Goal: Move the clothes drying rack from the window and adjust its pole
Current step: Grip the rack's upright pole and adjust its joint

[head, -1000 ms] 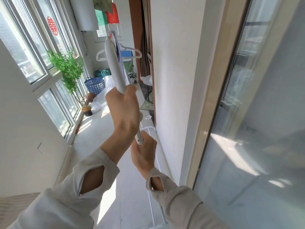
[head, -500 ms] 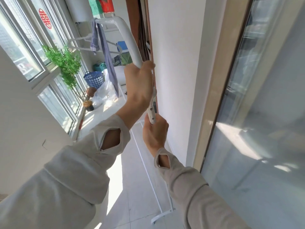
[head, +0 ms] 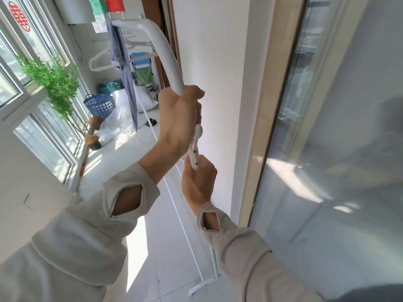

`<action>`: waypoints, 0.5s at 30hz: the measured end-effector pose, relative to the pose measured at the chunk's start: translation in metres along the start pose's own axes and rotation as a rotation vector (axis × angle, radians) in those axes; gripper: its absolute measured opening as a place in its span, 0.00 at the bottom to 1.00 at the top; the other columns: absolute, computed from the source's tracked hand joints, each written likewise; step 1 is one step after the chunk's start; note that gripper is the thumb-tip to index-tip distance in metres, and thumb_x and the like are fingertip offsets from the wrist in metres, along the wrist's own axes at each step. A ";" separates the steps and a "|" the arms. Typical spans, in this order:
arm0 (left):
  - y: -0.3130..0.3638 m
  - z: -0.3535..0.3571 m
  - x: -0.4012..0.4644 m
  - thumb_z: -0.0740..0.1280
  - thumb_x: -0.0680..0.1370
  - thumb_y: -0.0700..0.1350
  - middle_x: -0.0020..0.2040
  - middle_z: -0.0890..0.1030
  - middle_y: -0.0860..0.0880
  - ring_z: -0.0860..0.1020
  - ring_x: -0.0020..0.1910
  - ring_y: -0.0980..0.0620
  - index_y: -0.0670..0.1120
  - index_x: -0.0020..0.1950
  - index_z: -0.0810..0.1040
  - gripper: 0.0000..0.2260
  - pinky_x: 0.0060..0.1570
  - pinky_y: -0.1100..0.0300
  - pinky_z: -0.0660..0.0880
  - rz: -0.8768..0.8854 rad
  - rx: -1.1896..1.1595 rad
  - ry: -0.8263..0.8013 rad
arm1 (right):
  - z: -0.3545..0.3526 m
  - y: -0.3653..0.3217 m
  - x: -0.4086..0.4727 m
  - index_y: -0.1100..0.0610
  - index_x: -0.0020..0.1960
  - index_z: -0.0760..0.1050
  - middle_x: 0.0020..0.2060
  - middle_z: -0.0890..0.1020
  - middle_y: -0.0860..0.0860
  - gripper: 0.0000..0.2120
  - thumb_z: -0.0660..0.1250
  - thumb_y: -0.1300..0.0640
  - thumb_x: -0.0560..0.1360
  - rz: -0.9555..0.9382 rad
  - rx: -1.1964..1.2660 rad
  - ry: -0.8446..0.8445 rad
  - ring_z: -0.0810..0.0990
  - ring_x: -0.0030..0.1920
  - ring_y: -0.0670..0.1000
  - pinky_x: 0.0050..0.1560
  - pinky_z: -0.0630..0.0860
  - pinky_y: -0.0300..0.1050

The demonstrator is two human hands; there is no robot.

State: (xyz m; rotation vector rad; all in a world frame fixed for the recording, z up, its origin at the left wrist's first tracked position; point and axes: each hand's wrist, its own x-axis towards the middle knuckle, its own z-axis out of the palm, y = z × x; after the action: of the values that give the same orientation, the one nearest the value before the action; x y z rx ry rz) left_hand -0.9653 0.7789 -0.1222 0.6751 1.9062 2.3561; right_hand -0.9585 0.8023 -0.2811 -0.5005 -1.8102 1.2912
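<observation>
The left hand (head: 178,118) wraps the curved white metal pole (head: 165,55); the right hand (head: 199,182) grips the thinner perforated inner tube (head: 194,153) below. The white drying rack (head: 205,284) stands beside the wall, away from the window (head: 41,131) (moved, apparently); height adjustment seems underway. The locking pin is hidden behind fingers.

Both arms wear pale beige long sleeves; each cuff (head: 128,199) has 1 oval thumb slit.
</observation>
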 end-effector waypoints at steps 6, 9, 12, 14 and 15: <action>-0.002 0.001 0.027 0.63 0.77 0.34 0.20 0.61 0.53 0.58 0.19 0.54 0.49 0.27 0.60 0.22 0.24 0.63 0.57 -0.008 0.048 -0.057 | 0.010 0.003 0.024 0.52 0.30 0.65 0.23 0.70 0.44 0.14 0.60 0.52 0.74 0.036 -0.011 0.008 0.69 0.25 0.45 0.27 0.59 0.40; -0.006 0.010 0.047 0.63 0.77 0.33 0.20 0.62 0.53 0.60 0.19 0.53 0.48 0.27 0.62 0.21 0.24 0.61 0.58 -0.012 0.079 -0.055 | 0.016 0.012 0.046 0.56 0.32 0.69 0.26 0.75 0.51 0.12 0.61 0.53 0.73 0.050 -0.030 0.022 0.74 0.30 0.57 0.32 0.63 0.44; -0.014 0.013 0.067 0.62 0.78 0.33 0.23 0.61 0.50 0.59 0.19 0.54 0.47 0.28 0.61 0.21 0.24 0.63 0.58 -0.020 0.105 -0.065 | 0.029 0.023 0.065 0.57 0.32 0.68 0.26 0.74 0.52 0.13 0.60 0.52 0.73 0.080 -0.023 0.017 0.73 0.31 0.57 0.33 0.64 0.45; -0.019 0.011 0.079 0.62 0.78 0.32 0.24 0.60 0.50 0.57 0.20 0.53 0.48 0.29 0.60 0.21 0.24 0.63 0.58 -0.016 0.117 -0.064 | 0.040 0.025 0.075 0.58 0.31 0.68 0.24 0.72 0.50 0.14 0.60 0.53 0.73 0.092 -0.027 0.023 0.72 0.30 0.57 0.33 0.64 0.45; -0.020 0.008 0.084 0.61 0.78 0.32 0.24 0.59 0.49 0.57 0.20 0.53 0.48 0.29 0.59 0.21 0.24 0.63 0.58 -0.008 0.123 -0.059 | 0.046 0.025 0.078 0.58 0.31 0.69 0.24 0.72 0.50 0.14 0.60 0.53 0.73 0.088 -0.028 0.021 0.73 0.29 0.57 0.32 0.64 0.45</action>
State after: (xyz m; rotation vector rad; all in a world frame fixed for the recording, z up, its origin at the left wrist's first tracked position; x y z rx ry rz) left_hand -1.0433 0.8160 -0.1143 0.7357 2.0371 2.2029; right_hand -1.0431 0.8414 -0.2785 -0.6127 -1.8090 1.3161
